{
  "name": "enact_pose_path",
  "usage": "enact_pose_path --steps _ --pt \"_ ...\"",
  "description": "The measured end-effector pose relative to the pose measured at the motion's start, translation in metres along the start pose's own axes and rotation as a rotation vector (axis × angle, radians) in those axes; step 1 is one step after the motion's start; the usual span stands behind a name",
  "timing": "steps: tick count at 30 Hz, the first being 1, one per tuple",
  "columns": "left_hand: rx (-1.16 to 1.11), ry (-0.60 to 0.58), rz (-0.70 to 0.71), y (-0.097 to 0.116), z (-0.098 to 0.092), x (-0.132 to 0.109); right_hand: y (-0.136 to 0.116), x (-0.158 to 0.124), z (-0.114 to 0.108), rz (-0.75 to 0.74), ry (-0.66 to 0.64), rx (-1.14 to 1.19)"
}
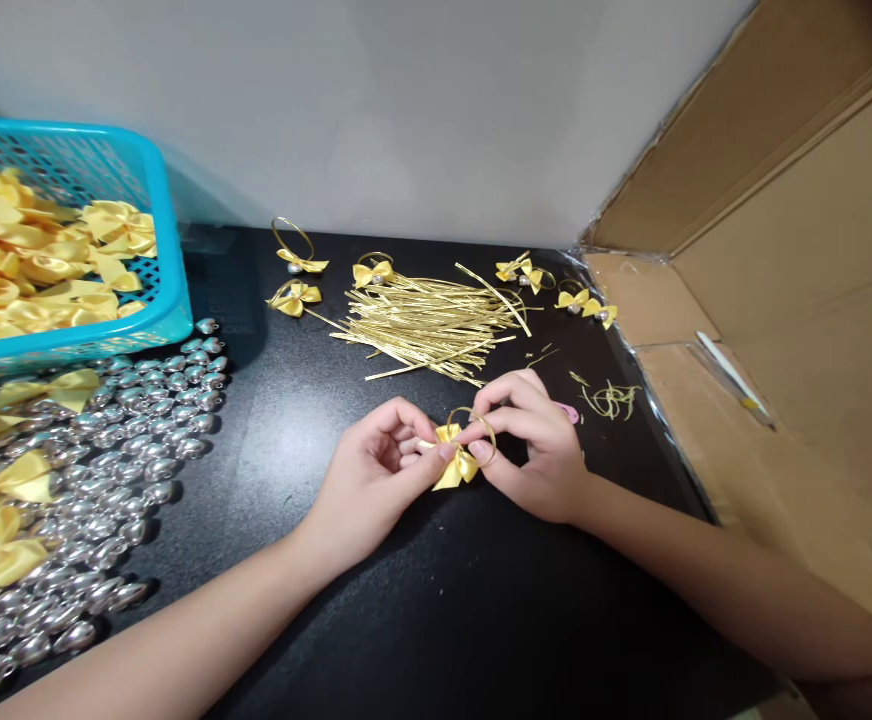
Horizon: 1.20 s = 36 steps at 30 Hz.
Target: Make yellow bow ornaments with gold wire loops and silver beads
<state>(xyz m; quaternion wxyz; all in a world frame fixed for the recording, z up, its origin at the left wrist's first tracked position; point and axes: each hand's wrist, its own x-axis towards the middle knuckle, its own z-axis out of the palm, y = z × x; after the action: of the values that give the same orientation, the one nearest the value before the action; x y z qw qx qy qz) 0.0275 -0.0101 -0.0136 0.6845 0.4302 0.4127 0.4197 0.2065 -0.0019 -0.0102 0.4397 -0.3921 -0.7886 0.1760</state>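
Between my two hands is a yellow ribbon bow (460, 466) just above the black table (316, 610). My left hand (383, 460) pinches the bow from the left, thumb on its middle. From the right, my right hand (530, 440) pinches a gold twist tie (490, 432) that curves up in a loop over the bow. Whether a silver bead sits under the fingers is hidden. A pile of straight gold twist ties (428, 325) lies beyond both hands. Close past my right hand, a pink object (569, 411) is partly covered by it.
A blue basket (170, 260) of yellow bows stands at the left. Many silver beads (136, 430) and several loose bows (8, 565) spread below it. Bows with gold loops (297, 298) lie along the back. Wire scraps (612, 400) and a white pen-like tool (732, 378) are right, beside cardboard (803, 230).
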Motion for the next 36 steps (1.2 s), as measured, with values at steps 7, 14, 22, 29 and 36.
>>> enact_pose_path --steps 7,14,22,29,36 --pt "0.011 0.001 -0.009 0.001 -0.001 0.0 0.003 0.0 0.001 0.034 -0.008 0.059" --pt "0.031 0.012 -0.009 0.0 -0.001 0.0 0.007 -0.001 0.001 0.071 -0.045 0.154" --pt "0.005 0.004 -0.012 0.001 -0.001 0.001 0.012 0.002 -0.003 0.138 0.034 0.274" --pt "-0.012 -0.062 -0.017 -0.002 -0.005 -0.001 0.015 0.007 -0.003 0.055 -0.052 0.255" --pt "-0.028 -0.08 -0.019 -0.003 -0.005 0.0 0.017 0.005 -0.005 0.004 -0.127 0.246"
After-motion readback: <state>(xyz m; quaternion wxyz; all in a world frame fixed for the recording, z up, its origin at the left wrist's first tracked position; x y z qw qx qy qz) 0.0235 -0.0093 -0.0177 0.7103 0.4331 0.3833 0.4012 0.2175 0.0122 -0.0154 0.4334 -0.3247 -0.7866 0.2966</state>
